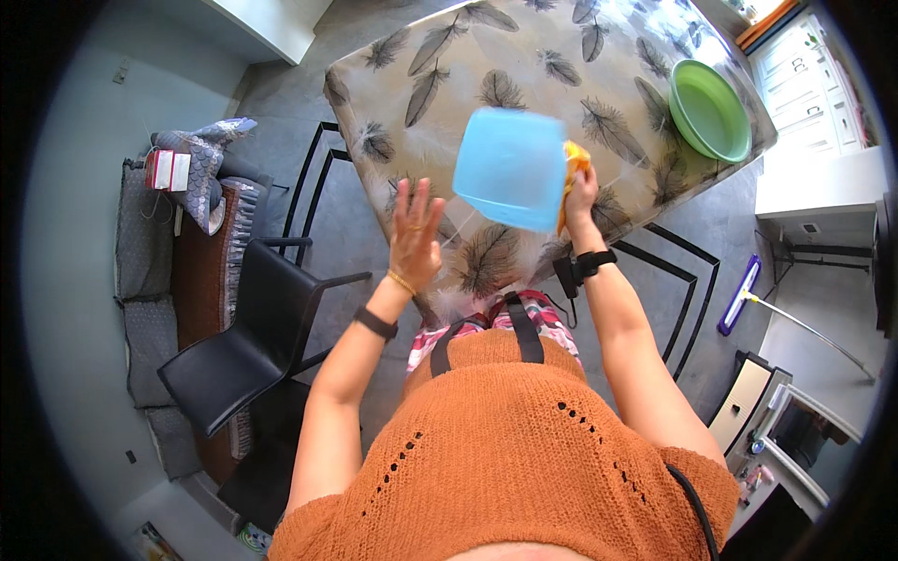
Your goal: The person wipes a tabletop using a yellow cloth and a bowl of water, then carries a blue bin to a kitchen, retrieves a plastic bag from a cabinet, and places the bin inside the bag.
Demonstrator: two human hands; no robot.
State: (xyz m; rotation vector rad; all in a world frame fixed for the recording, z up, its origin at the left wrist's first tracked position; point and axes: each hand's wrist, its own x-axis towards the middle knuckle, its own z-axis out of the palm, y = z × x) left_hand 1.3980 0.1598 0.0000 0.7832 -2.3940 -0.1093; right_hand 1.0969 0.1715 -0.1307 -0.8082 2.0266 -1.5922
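Motion blurs a translucent blue plastic container (511,168), seen over the near part of a dining table. My right hand (581,195) grips an orange cloth (577,156) at the container's right side; the fingers are partly hidden behind the cloth and container. Whether the container touches the table cannot be made out. To its left, my left hand (415,235) is raised with nothing in it, fingers extended and apart from the container. Beneath both hands spreads a beige tablecloth (459,151) with a dark feather print.
A green plastic basin (710,112) stands near the table's right edge. On the left are a black armchair (270,326) and a sofa (203,259) with cushions. A purple-headed floor mop (741,294) is at the right, below a white cabinet (803,91).
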